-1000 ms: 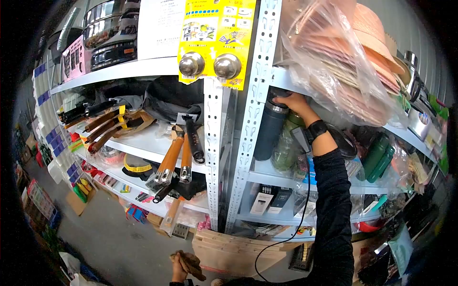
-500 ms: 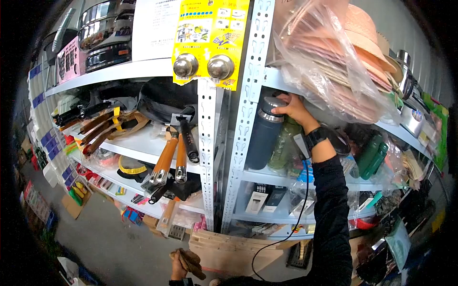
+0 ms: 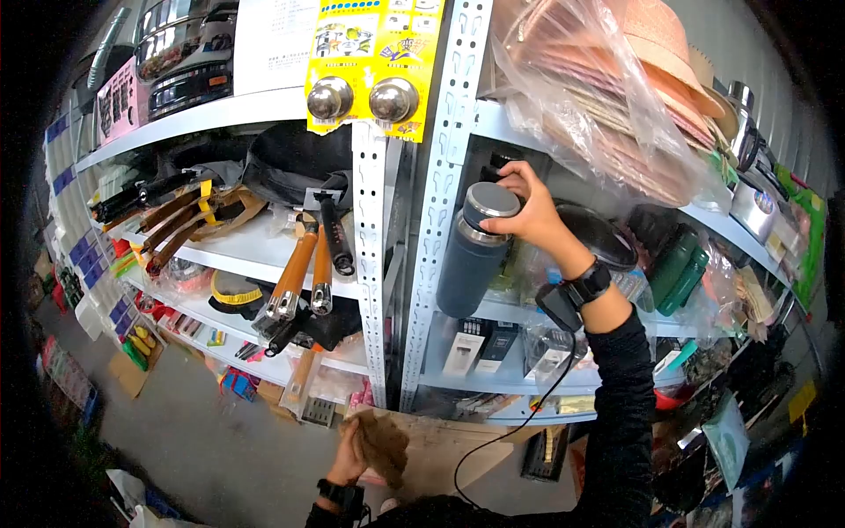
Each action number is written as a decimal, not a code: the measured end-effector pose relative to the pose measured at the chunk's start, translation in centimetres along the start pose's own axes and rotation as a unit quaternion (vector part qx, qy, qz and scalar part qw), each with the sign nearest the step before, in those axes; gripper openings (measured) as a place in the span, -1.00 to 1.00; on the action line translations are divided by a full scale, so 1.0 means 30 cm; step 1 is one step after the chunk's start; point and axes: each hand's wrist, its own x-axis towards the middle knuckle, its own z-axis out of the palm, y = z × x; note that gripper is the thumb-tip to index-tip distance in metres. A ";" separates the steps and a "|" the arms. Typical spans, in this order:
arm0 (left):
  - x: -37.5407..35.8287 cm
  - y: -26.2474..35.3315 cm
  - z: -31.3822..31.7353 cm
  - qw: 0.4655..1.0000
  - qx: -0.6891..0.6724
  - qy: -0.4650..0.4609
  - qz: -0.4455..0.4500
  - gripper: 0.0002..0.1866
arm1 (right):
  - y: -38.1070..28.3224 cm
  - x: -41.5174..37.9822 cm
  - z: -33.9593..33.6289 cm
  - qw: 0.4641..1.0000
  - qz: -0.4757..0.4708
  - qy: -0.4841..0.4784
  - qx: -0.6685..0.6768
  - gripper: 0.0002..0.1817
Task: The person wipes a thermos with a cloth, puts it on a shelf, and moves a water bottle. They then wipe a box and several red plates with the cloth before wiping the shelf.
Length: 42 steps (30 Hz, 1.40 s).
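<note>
My right hand (image 3: 528, 211) is closed around the steel-topped lid of a dark blue-grey thermos bottle (image 3: 471, 268), fingers behind and thumb in front. The bottle leans slightly and overlaps the front edge of the shelf in this view. Low in the frame, my left hand (image 3: 349, 453) grips a crumpled brown cloth (image 3: 382, 447). A strap device with a black cable (image 3: 556, 387) is on my right wrist. Beside the bottle on the same shelf lie green bottles (image 3: 679, 275) and a round black pan-like item (image 3: 598, 238) in plastic.
A plastic-wrapped stack of straw hats (image 3: 607, 114) overhangs the shelf above. A perforated white upright (image 3: 440, 176) stands just left of the bottle. Small boxes (image 3: 480, 348) sit one shelf lower. Pan handles (image 3: 295, 273) jut from the left rack, and a cardboard box (image 3: 466, 453) is on the floor.
My right hand has drawn the thermos bottle forward toward me, to the shelf's front edge. My left hand has risen with the brown cloth.
</note>
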 end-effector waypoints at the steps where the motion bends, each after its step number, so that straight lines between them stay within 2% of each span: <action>1: 0.015 0.015 0.069 0.999 -0.022 -0.015 -0.018 -0.58 | -0.036 -0.019 0.000 1.000 -0.005 -0.004 -0.007 -0.24; 3: 0.086 0.026 0.157 0.998 0.017 -0.038 0.039 -0.60 | -0.089 -0.059 0.002 1.000 -0.011 -0.010 0.010 -0.24; 4: 0.120 0.025 0.201 0.993 0.036 -0.050 0.098 -0.58 | -0.115 -0.082 0.005 0.999 -0.017 -0.010 0.028 -0.23; 5: 0.125 0.040 0.270 0.992 0.001 -0.107 0.072 -0.55 | -0.137 -0.110 0.006 0.999 -0.020 -0.010 0.046 -0.22; 6: 0.183 0.009 0.216 0.988 -0.015 -0.138 0.066 -0.48 | -0.156 -0.140 0.005 0.998 0.002 -0.016 0.066 -0.22; 7: 0.202 0.008 0.269 0.977 -0.050 -0.205 0.024 -0.41 | -0.173 -0.176 0.004 0.997 0.017 -0.015 0.079 -0.21; 10: 0.224 -0.051 0.363 0.984 -0.014 -0.169 0.056 -0.31 | -0.223 -0.288 0.002 0.989 0.067 -0.012 0.134 -0.19; 13: 0.207 -0.109 0.427 0.983 -0.020 -0.173 0.052 -0.33 | -0.222 -0.413 -0.009 0.993 0.034 0.008 0.113 -0.16; 15: 0.214 -0.146 0.445 0.981 0.012 -0.188 0.043 -0.35 | -0.224 -0.497 -0.029 0.989 0.064 0.008 0.135 0.09; 16: 0.217 -0.159 0.451 0.978 0.002 -0.205 0.025 -0.37 | -0.235 -0.538 -0.033 0.985 0.061 0.040 0.157 0.14; 19: 0.191 -0.195 0.514 0.984 0.028 -0.175 -0.032 -0.38 | -0.208 -0.705 -0.007 0.961 0.033 0.141 0.235 0.26; 21: 0.171 -0.233 0.564 0.980 0.079 -0.183 -0.010 -0.37 | -0.149 -0.892 0.069 0.953 0.112 0.185 0.213 0.26; 23: 0.192 -0.298 0.540 0.974 0.106 -0.199 0.004 -0.36 | -0.075 -1.067 0.144 0.956 0.193 0.187 0.118 0.16; 24: 0.184 -0.328 0.550 0.981 0.065 -0.180 -0.035 -0.35 | -0.098 -1.084 0.179 0.940 0.167 0.254 0.154 0.11; 26: 0.128 -0.362 0.618 0.975 0.103 -0.195 -0.015 -0.40 | -0.148 -1.097 0.240 0.888 0.111 0.388 0.219 -0.01; 27: 0.107 -0.379 0.644 0.971 0.125 -0.202 -0.008 -0.43 | -0.146 -1.115 0.225 0.867 0.131 0.422 0.233 -0.07; 28: 0.119 -0.425 0.657 0.952 0.164 -0.227 0.119 -0.43 | -0.138 -1.133 0.209 0.841 0.152 0.457 0.246 -0.14; 29: 0.146 -0.448 0.642 0.935 0.215 -0.245 0.136 -0.44 | -0.125 -1.158 0.193 0.816 0.171 0.488 0.258 -0.20; 31: 0.202 -0.459 0.604 0.894 0.303 -0.277 0.181 -0.46 | -0.081 -1.220 0.148 0.819 0.155 0.487 0.260 -0.24; 33: 0.188 -0.439 0.684 0.934 0.243 -0.220 0.140 -0.43 | -0.065 -1.240 0.107 0.804 0.130 0.521 0.257 -0.24; 35: 0.176 -0.412 0.744 0.941 0.228 -0.176 0.178 -0.48 | -0.050 -1.279 0.069 0.821 0.152 0.492 0.244 -0.22; 37: 0.219 -0.418 0.842 0.826 0.280 -0.354 0.337 -0.52 | -0.042 -1.308 0.050 0.848 0.169 0.443 0.236 -0.21; 39: 0.114 -0.472 0.950 0.786 0.378 -0.352 0.341 -0.55 | -0.039 -1.309 0.053 0.873 0.188 0.404 0.198 -0.18; 40: 0.069 -0.486 1.027 0.719 0.470 -0.336 0.387 -0.56 | -0.037 -1.304 0.058 0.886 0.195 0.381 0.179 -0.16; 41: 0.057 -0.492 1.077 0.639 0.556 -0.314 0.428 -0.57 | -0.032 -1.298 0.067 0.912 0.202 0.353 0.046 -0.20; 42: 0.049 -0.499 1.081 0.654 0.560 -0.314 0.399 -0.58 | -0.046 -1.294 0.066 0.908 0.198 0.363 0.072 -0.20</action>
